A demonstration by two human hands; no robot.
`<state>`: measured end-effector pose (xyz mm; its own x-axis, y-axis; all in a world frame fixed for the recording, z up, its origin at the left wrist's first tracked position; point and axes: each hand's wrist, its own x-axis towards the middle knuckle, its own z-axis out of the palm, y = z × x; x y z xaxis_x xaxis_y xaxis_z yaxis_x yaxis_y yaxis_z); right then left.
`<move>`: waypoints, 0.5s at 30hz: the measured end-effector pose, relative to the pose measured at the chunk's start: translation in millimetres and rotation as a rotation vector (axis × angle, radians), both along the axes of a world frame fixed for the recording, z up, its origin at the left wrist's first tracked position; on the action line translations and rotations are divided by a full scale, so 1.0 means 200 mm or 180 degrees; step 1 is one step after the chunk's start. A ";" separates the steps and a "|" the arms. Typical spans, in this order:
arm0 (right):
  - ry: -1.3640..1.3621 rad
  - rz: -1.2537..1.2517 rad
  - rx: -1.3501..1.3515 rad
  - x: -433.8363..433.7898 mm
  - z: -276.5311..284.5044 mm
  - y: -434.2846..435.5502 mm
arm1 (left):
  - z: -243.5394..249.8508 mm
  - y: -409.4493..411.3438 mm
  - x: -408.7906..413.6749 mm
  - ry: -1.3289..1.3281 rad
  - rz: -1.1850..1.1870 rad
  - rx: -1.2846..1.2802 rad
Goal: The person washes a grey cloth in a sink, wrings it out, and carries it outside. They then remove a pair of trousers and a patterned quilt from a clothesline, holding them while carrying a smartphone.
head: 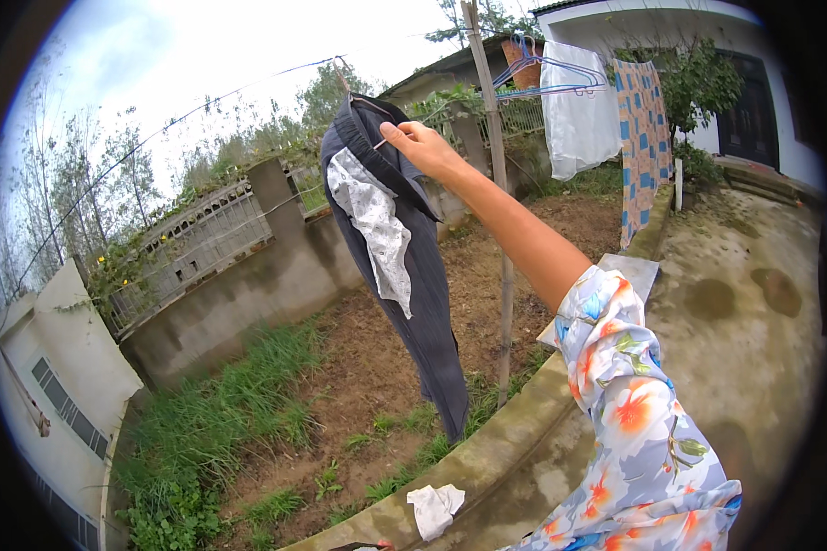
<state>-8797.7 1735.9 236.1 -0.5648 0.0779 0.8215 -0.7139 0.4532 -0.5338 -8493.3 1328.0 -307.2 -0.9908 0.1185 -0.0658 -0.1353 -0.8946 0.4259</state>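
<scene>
My right hand (420, 146) reaches up from the right and pinches the thin wire of a clothes hanger (382, 144) at the trousers' waist. Dark grey trousers (424, 303) hang from this hanger, their elastic waistband spread at the top and their legs falling down. A white patterned pocket lining or cloth (372, 220) shows on their front. At the top, the hanger's hook meets the blue clothesline (276, 71). My left hand is out of view.
A wooden pole (497, 172) stands right of the trousers. Beyond it hang several hangers (551, 89), a white sheet (579, 113) and a checked cloth (641, 144). Below runs a low concrete kerb (496, 451), with a white cloth (435, 511) on it. Grass (227, 392) grows by the wall (248, 289).
</scene>
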 end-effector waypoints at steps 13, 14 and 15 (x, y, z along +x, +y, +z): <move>0.0091 0.0655 0.0334 -0.02 -0.04 -0.44 | 0.38 0.10 0.20 -0.0383 0.0311 -0.0271; 0.0304 0.0447 0.0417 0.00 -0.04 -0.44 | 0.43 0.10 0.21 -0.0483 0.0231 -0.0264; 0.0528 0.0212 0.0499 0.03 -0.02 -0.42 | 0.43 0.09 0.20 -0.0401 0.0037 0.0064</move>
